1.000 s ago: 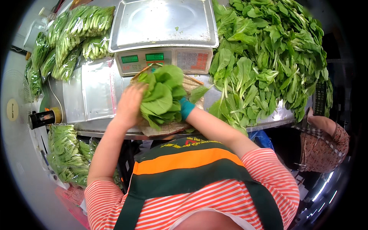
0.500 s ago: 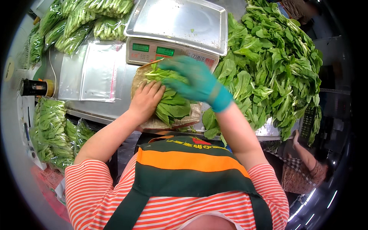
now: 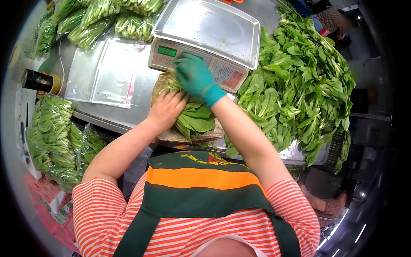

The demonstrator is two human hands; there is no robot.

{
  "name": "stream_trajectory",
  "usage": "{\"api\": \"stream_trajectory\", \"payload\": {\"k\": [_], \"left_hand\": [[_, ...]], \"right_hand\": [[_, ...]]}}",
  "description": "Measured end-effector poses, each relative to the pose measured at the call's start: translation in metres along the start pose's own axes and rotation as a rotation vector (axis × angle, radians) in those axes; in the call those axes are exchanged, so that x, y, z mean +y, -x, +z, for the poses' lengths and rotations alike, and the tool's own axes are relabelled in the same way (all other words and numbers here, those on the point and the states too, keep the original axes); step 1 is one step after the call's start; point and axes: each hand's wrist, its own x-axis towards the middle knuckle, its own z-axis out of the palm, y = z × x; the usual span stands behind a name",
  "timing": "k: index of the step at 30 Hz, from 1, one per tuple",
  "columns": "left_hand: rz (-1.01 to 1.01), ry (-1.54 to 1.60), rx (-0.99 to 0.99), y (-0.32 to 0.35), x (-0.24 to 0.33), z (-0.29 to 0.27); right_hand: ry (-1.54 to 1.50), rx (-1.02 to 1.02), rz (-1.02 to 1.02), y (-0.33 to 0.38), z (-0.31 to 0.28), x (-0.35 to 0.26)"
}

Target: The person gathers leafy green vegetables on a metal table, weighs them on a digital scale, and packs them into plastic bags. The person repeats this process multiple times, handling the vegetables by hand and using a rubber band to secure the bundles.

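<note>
A bunch of leafy greens lies on a worn, woven-looking board, its leaves toward me. My left hand, bare, is laid across the left side of the bunch with its fingers over the stems, holding it down. At the far end of the bunch is my right hand in a teal glove. Its fingers are curled, and the hand hides the stem ends; whatever is inside the fingers cannot be made out. Just beyond the gloved hand stands a digital scale with a metal pan on top.
Loose greens form a large heap on the right. Flat clear plastic bags lie on the left of the metal table, near a dark cylinder. Bagged greens fill the far left; more bagged greens are nearer. Other people appear at right.
My gloved right hand has moved left from above the leaves to the stem end, and its spread fingers have curled. The left hand stays on the bunch. The whole view has shifted slightly.
</note>
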Motion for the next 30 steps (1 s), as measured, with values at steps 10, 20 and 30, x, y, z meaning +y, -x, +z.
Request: {"api": "stream_trajectory", "payload": {"k": [10, 20, 30], "left_hand": [[0.057, -0.009, 0.017, 0.004, -0.001, -0.002], [0.047, -0.007, 0.110, 0.018, -0.001, 0.006], [0.051, 0.065, 0.057, 0.013, -0.004, 0.006]], "right_hand": [[0.156, -0.177, 0.040, -0.005, -0.008, 0.010], [0.277, -0.416, 0.103, 0.006, 0.036, 0.026], [-0.220, -0.842, 0.213, 0.014, -0.014, -0.001]]}}
